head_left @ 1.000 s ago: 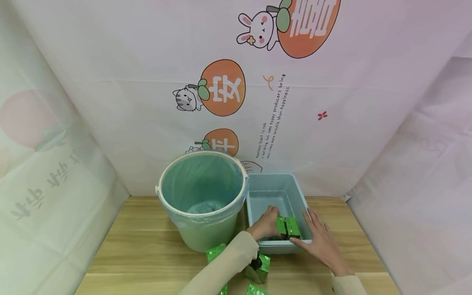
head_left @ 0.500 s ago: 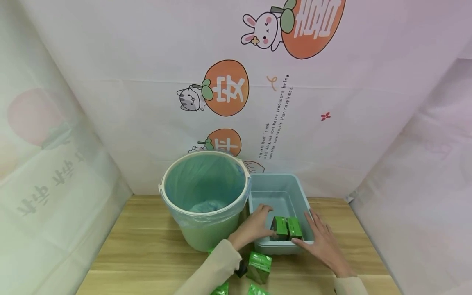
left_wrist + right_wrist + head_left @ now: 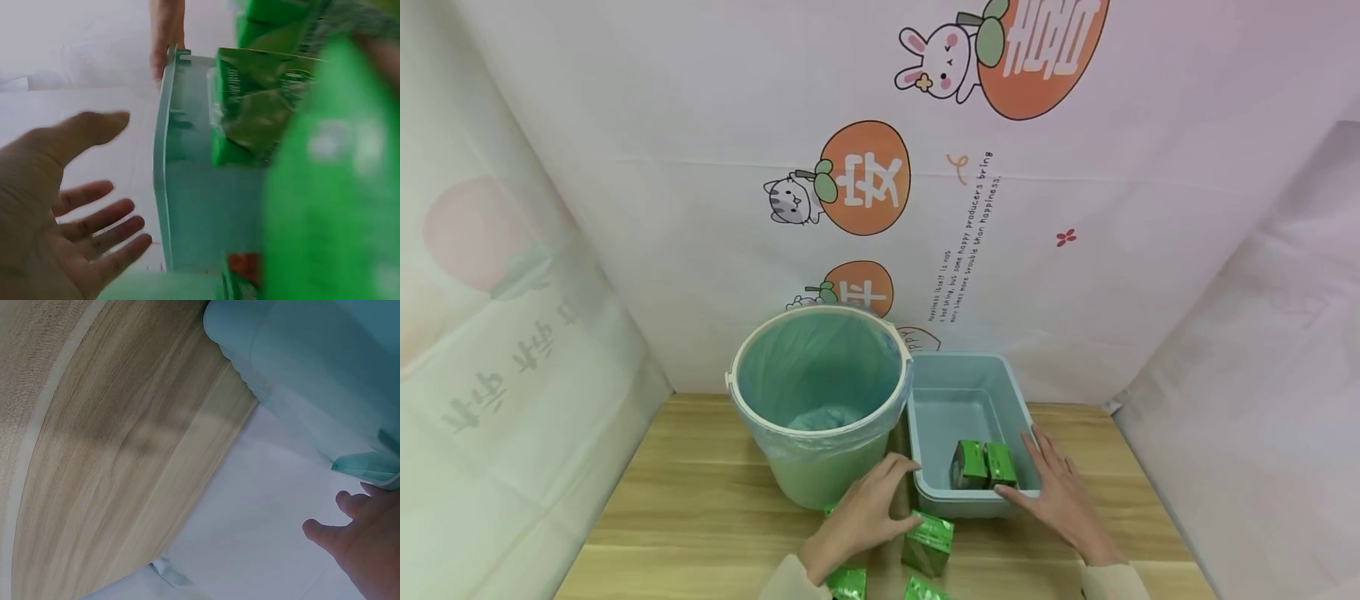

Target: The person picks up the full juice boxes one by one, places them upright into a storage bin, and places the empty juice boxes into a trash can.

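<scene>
My left hand (image 3: 867,510) is over the table between the bin and a glossy green pack (image 3: 928,543), thumb and fingers spread apart around nothing. In the left wrist view the same hand (image 3: 75,206) shows an empty palm, with a blurred green pack (image 3: 337,187) close to the camera. My right hand (image 3: 1060,500) rests at the right rim of a blue-grey plastic tub (image 3: 1028,433), fingers along the side and thumb at the front corner. Inside the tub, two green packs stand side by side, a left one (image 3: 972,463) and a right one (image 3: 1001,464).
A tall pale-green bin (image 3: 827,471) with a clear liner stands left of the tub. More green packs lie near the front, one (image 3: 847,582) below my left wrist and one (image 3: 922,591) at the frame's bottom. Printed white cloth (image 3: 700,250) walls the wooden table (image 3: 677,500).
My left hand has let go of the left pack in the tub and drawn back over the front rim, down and left. The right hand stays at the tub's rim.
</scene>
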Demonstrator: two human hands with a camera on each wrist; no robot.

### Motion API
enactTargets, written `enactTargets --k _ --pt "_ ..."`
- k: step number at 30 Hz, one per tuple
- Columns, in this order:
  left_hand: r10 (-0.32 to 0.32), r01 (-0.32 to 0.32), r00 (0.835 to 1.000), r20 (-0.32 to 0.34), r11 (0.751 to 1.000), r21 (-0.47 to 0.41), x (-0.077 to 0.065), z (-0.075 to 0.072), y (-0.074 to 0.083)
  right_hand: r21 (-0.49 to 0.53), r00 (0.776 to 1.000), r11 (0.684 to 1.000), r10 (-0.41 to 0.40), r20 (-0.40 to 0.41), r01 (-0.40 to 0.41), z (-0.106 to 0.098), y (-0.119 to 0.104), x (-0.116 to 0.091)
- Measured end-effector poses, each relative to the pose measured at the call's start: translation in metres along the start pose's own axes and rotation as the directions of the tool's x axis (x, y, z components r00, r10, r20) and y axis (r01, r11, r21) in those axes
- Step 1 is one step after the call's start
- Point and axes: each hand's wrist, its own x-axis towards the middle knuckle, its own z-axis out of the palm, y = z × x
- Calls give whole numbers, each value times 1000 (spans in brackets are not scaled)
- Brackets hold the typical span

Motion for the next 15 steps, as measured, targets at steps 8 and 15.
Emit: enactTargets --k 8,15 --pt "2 -2 1000 -4 998 69 -46 -5 -12 -16 1000 1000 -15 -11 15 2 2 3" --pt "-89 81 993 79 992 94 -73 -1 -26 6 1000 1000 -14 -7 14 4 4 1"
